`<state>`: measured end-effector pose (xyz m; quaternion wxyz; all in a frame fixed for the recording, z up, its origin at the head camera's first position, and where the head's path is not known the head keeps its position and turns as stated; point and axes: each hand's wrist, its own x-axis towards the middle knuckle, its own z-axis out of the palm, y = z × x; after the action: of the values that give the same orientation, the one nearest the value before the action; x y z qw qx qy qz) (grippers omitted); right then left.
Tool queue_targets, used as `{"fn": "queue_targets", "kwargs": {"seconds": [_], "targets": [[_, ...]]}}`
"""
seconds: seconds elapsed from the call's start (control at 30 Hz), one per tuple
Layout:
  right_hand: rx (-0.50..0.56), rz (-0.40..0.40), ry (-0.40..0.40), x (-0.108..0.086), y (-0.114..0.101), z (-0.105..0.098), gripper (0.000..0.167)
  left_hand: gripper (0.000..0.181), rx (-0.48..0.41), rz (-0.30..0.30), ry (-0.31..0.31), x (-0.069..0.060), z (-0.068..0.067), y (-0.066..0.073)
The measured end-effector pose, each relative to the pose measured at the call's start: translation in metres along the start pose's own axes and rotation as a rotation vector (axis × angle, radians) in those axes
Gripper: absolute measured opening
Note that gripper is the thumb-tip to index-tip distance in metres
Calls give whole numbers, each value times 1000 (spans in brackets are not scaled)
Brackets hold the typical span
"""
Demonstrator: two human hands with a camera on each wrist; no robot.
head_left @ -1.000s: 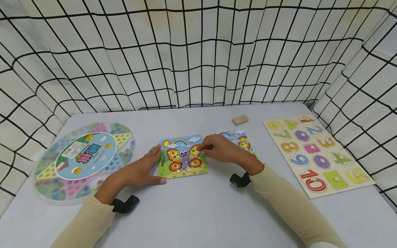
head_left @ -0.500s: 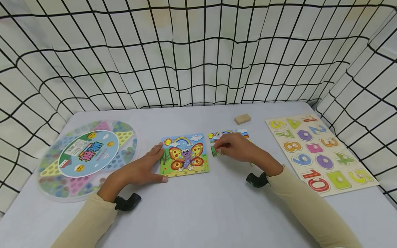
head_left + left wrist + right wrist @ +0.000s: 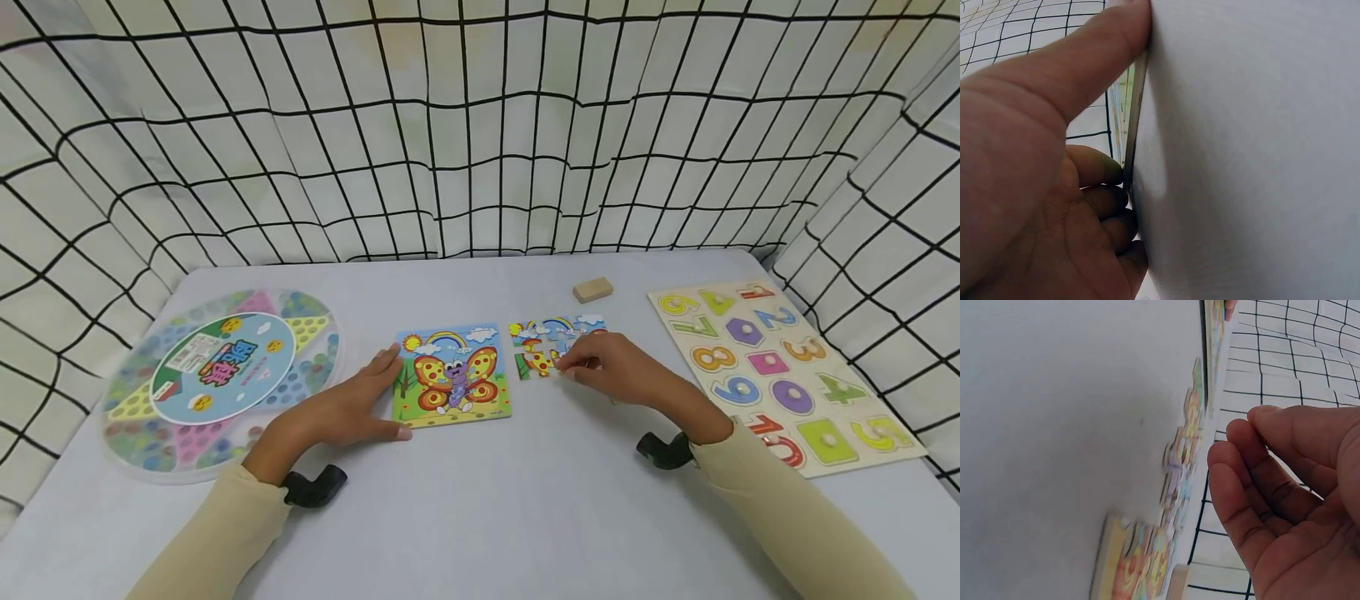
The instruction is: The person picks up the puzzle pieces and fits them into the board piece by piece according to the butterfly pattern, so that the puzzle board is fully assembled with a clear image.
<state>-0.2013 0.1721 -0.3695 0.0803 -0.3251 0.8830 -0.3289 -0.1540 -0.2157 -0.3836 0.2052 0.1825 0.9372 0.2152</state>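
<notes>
A square butterfly puzzle (image 3: 453,379) lies flat on the white table, its picture whole. My left hand (image 3: 345,421) rests at its left side, fingertips along the left edge and the thumb by the near left corner. In the left wrist view the thumb (image 3: 1079,56) and fingers touch the board's edge. To the right lies a second butterfly picture in loose, partly joined puzzle pieces (image 3: 536,354). My right hand (image 3: 626,375) hovers over them and hides some. The right wrist view shows its fingers loosely bent, thumb near the fingertips, with no piece visible between them.
A small wooden block (image 3: 592,290) lies behind the loose pieces. At the right is a wooden number and shape board (image 3: 712,392). A round marble game board (image 3: 225,371) with a blue label lies at the left. Black netting (image 3: 487,158) over white cloth encloses the table.
My right hand has moved right, from the whole puzzle's right edge to above the loose pieces, uncovering more of them. The left hand stays by the puzzle; the view has shifted slightly.
</notes>
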Motion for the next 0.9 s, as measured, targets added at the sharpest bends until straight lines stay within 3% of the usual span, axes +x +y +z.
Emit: {"fn": "queue_targets", "kwargs": {"seconds": [0.47, 0.9], "targets": [[-5, 82, 10, -27, 24, -20, 17, 110, -13, 1, 0, -2, -2, 4], [-57, 148, 13, -44, 37, -25, 19, 109, -7, -14, 2, -2, 0, 2]]}}
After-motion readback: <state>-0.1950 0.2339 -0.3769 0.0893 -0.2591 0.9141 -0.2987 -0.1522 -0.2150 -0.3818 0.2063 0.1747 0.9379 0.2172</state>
